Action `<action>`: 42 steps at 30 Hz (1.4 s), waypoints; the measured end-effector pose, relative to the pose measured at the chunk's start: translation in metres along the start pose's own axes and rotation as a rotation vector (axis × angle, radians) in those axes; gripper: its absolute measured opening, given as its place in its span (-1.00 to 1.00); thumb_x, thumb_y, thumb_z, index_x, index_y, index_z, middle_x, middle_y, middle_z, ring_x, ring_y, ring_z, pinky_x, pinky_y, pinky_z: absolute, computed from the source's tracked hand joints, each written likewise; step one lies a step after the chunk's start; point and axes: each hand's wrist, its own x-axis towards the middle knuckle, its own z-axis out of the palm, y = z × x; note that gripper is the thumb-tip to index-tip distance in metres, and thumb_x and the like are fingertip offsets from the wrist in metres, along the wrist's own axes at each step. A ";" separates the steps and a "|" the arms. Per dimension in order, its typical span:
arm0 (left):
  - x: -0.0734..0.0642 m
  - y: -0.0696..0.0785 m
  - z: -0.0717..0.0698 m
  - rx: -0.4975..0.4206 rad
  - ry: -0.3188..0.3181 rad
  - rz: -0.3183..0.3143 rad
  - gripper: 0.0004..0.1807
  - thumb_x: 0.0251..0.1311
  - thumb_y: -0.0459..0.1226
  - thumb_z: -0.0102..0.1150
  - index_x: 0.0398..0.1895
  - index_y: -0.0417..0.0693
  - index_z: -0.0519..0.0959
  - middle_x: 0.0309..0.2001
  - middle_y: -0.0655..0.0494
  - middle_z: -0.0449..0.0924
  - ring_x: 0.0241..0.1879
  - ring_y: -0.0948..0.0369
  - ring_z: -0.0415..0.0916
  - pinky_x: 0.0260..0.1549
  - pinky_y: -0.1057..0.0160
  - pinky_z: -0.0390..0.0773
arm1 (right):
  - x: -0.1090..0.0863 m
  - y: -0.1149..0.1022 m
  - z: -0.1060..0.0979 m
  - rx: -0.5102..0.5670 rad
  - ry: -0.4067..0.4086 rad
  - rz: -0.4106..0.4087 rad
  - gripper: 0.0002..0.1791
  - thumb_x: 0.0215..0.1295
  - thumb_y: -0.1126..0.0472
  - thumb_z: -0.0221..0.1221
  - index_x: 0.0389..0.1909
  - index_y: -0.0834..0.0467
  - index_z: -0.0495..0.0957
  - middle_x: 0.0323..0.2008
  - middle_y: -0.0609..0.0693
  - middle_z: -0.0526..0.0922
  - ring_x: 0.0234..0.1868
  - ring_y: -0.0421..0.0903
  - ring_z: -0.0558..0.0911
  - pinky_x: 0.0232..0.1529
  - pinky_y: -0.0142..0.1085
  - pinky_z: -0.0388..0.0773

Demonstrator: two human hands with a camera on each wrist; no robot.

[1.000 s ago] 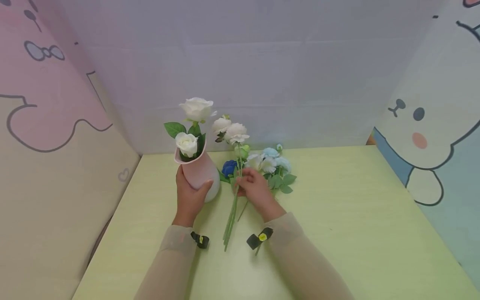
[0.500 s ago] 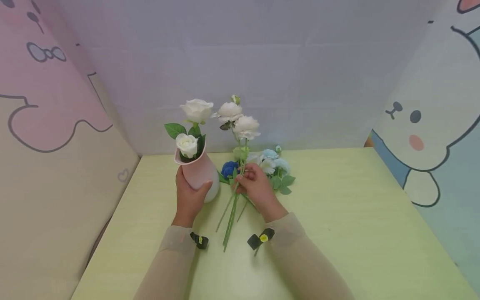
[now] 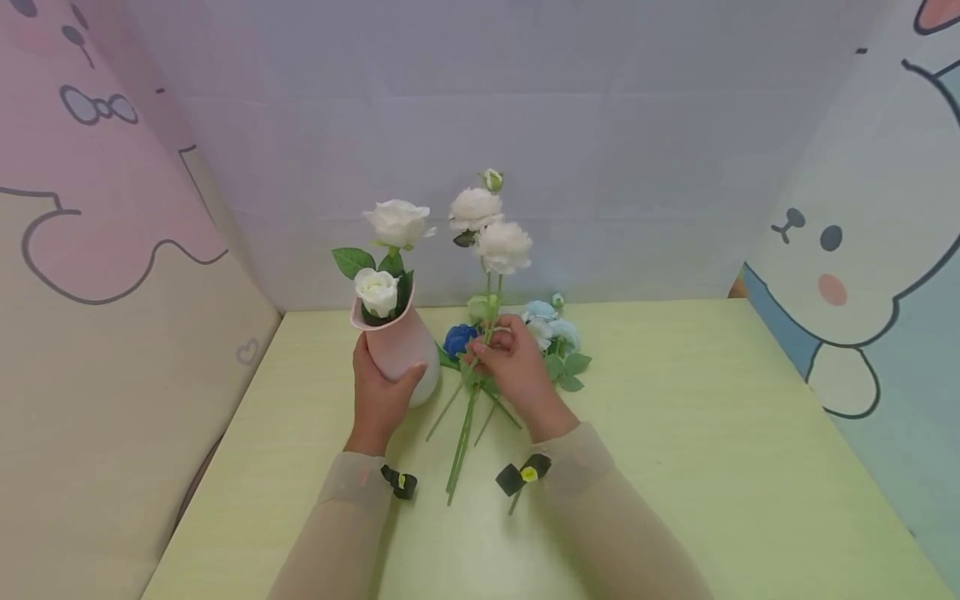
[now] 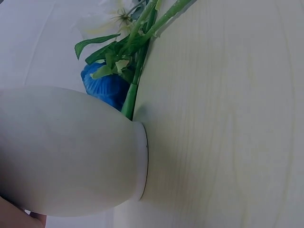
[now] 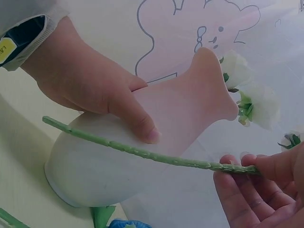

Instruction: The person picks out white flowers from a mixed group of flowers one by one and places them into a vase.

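Observation:
My left hand (image 3: 381,398) grips the side of a pink-and-white vase (image 3: 405,350), thumb across its front. Two white roses (image 3: 377,292) with green leaves stand in the vase's mouth. In the left wrist view the vase's base (image 4: 141,161) is down at the tabletop. To the vase's right, my right hand (image 3: 517,362) pinches the stem of a white artificial flower spray (image 3: 504,247), which has two full blooms and a bud at the top. The right wrist view shows its green stem (image 5: 142,153) between thumb and fingers, the cut end sticking out free in front of the vase.
A blue flower (image 3: 459,339), light blue flowers (image 3: 562,332) and a pale green bloom (image 3: 480,308) lie behind my right hand. Loose green stems (image 3: 461,450) stretch toward me on the yellowish table (image 3: 712,450). A wall sheet (image 3: 637,167) rises behind.
My right hand has lifted the white flower spray upward and slightly right. Its stem end has come up apart from the stems on the table. My left hand keeps its grip on the vase.

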 end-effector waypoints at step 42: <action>0.001 -0.002 -0.001 -0.025 0.001 0.025 0.12 0.04 -0.20 0.57 0.61 0.10 0.06 0.37 -0.01 0.25 0.23 0.03 0.32 0.23 -0.11 0.30 | 0.015 -0.064 0.023 0.108 0.053 -0.273 -0.74 0.34 0.43 0.32 -0.04 0.28 0.47 -0.22 0.21 0.70 -0.21 0.01 0.76 -0.08 -0.07 0.69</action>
